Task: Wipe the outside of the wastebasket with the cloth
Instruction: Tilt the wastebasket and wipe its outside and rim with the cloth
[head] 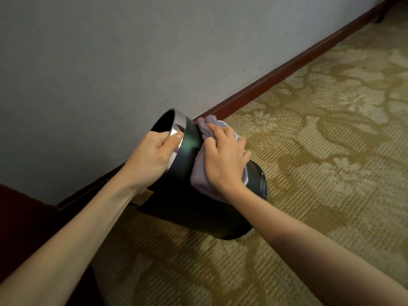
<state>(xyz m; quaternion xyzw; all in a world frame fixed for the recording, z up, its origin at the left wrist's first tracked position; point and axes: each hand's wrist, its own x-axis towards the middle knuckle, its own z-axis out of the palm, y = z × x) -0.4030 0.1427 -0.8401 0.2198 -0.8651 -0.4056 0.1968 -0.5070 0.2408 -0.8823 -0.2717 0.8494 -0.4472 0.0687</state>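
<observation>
Now R hand: cloth on wastebasket.

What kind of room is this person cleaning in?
Probably a hotel room or a similar carpeted interior: patterned olive carpet, a dark wooden baseboard along a plain grey wall, and a black wastebasket.

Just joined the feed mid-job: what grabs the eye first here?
A black wastebasket sits tilted on the patterned carpet at centre frame, close to the dark red baseboard. The left hand grips its silver rim, while the right hand presses a bunched lilac cloth against its outer side.
</observation>
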